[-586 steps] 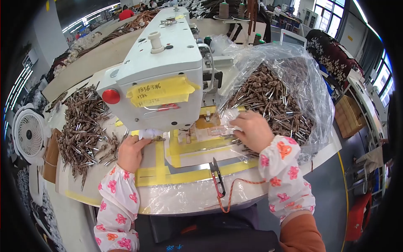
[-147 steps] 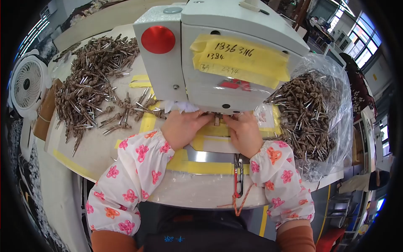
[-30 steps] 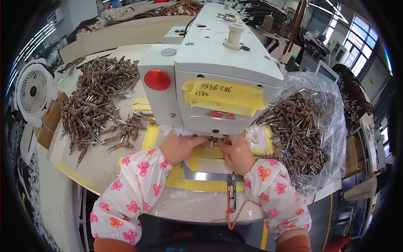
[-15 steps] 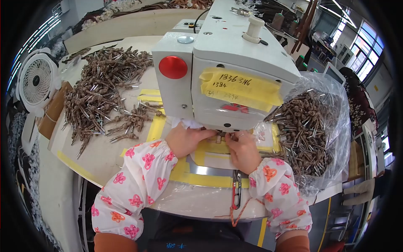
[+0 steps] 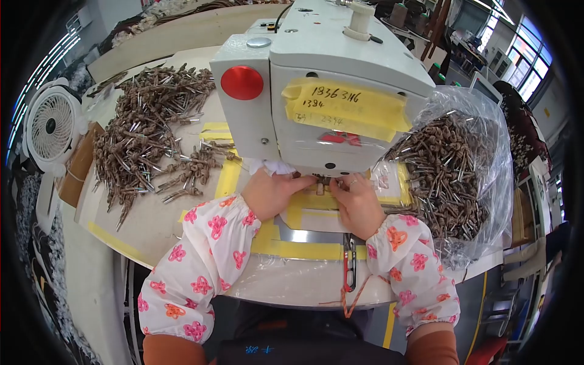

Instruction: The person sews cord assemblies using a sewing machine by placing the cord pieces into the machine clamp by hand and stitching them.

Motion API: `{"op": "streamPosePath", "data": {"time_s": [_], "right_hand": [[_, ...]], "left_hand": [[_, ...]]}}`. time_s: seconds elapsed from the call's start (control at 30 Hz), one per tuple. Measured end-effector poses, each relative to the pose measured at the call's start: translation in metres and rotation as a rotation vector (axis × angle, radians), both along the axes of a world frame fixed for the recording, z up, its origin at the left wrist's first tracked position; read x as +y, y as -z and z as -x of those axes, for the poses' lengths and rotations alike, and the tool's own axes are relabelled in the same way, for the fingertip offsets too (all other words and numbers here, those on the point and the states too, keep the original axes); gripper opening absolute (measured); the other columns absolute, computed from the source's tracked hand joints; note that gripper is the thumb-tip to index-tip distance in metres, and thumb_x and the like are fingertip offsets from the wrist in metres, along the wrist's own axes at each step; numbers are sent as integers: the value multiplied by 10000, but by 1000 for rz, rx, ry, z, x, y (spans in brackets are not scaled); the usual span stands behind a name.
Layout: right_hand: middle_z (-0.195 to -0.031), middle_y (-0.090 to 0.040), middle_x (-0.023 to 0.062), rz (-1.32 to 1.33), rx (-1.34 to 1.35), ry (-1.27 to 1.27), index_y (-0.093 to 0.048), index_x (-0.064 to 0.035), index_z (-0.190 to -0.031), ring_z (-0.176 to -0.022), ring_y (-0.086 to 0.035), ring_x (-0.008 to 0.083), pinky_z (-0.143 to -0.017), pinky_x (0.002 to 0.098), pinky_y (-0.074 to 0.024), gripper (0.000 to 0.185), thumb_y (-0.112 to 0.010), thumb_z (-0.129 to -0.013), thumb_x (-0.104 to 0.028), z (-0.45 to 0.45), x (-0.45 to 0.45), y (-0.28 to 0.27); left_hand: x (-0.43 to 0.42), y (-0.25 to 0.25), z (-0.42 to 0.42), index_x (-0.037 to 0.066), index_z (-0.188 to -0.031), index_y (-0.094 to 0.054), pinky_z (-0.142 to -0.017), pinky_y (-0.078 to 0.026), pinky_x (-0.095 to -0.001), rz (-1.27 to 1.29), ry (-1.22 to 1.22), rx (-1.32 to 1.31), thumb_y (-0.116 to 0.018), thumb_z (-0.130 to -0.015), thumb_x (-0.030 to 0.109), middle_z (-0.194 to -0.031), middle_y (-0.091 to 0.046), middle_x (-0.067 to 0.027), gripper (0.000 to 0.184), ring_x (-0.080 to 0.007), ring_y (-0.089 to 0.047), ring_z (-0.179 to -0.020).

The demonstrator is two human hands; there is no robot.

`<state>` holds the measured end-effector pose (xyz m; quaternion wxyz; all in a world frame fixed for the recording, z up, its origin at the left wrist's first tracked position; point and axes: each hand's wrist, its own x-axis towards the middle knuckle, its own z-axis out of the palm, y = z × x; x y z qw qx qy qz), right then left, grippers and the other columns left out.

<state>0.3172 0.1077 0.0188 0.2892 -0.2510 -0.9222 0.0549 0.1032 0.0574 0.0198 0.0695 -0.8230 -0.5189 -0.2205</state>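
Observation:
Under the head of a white sewing machine (image 5: 340, 73), my left hand (image 5: 274, 191) and my right hand (image 5: 359, 205) meet from either side at the needle area. Their fingers are closed, with the fingertips nearly together around a small dark piece at the presser foot; its kind is mostly hidden by the fingers and the machine. A pair of thread snips (image 5: 350, 261) with a red-orange cord lies just below my right hand. White cloth (image 5: 271, 165) shows behind my left hand. Yellow tape (image 5: 298, 249) marks the work surface in front of both hands.
A large heap of brown knotted cords with metal tips (image 5: 143, 121) covers the table's left side. More of them (image 5: 447, 176) fill a clear plastic bag (image 5: 496, 213) at the right. A white fan (image 5: 52, 125) stands far left. The machine head overhangs the hands.
The whole view has shifted a little, with the machine appearing slightly higher and farther left. Both hands stay at the needle area with their fingers closed.

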Motion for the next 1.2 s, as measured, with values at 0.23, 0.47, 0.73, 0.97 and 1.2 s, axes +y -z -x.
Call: {"op": "streamPosePath", "data": {"time_s": [0.23, 0.47, 0.73, 0.97, 1.2], "right_hand": [[-976, -552, 92, -16, 25, 16, -629, 12, -910, -873, -517, 259, -750, 371, -405, 271, -547, -653, 25, 0, 1, 3], [-978, -561, 100, -33, 10, 51, -625, 15, -934, -923, -521, 267, -803, 371, -404, 287, -555, -656, -5, -1, 4, 9], [-965, -565, 111, -55, 30, 35, -630, 3, -922, -951, -526, 272, -816, 370, -421, 267, -554, -670, -46, 0, 6, 17], [-872, -581, 104, -45, 72, 63, -620, -21, -845, -875, -554, 270, -763, 389, -443, 183, -572, -674, -59, 4, 11, 20], [-749, -574, 129, -5, 228, 25, -578, -25, -737, -790, -572, 298, -725, 407, -463, 82, -587, -669, -69, 12, 5, 7]], "left_hand": [[1, -3, -2, 212, -1010, -646, -591, -488, -317, 18, 4, -13, -561, -709, 75, -842, -646, -15, 341, -201, -633, -767], [8, 4, -1, 190, -1008, -661, -616, -496, -331, -121, 80, -106, -554, -692, 44, -902, -653, -51, 364, -238, -630, -772], [-4, -5, -8, 221, -1037, -652, -567, -492, -343, 21, -23, -22, -528, -708, 43, -874, -655, -67, 394, -247, -634, -726], [-3, 0, -7, 217, -1079, -619, -588, -519, -358, 70, -3, -64, -544, -762, 58, -905, -619, -69, 363, -273, -630, -698], [-28, -2, -14, 174, -1101, -594, -610, -510, -376, 21, -93, -77, -515, -767, 62, -918, -614, -75, 361, -271, -622, -748]]}}
